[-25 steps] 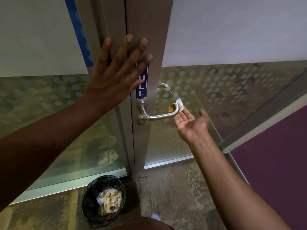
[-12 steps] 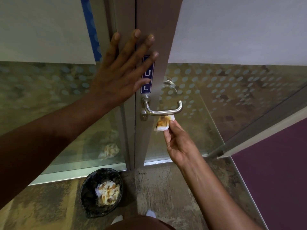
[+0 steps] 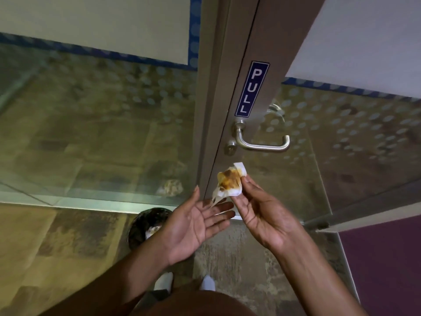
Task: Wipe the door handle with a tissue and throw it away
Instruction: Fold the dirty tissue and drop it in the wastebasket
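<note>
**Stained tissue held below the handle**

My right hand (image 3: 262, 215) pinches the tissue (image 3: 230, 182) between thumb and fingertips, gripping its lower right edge. The tissue is crumpled, white at the margins, with an orange-brown smear across its middle, and a thin strip of it hangs down to the left. It sits below the handle (image 3: 264, 142), apart from it, in front of the door frame (image 3: 218, 87).

My left hand (image 3: 193, 224) is spread wide, palm up, holding nothing, just beside the right; the hanging strip reaches my fingertips, though I cannot tell whether it touches them.

The handle is bare metal, with a blue PULL sign (image 3: 251, 88) above it. The bin (image 3: 145, 226) stands on the floor below my left hand, partly hidden by it, with crumpled paper inside.
</note>
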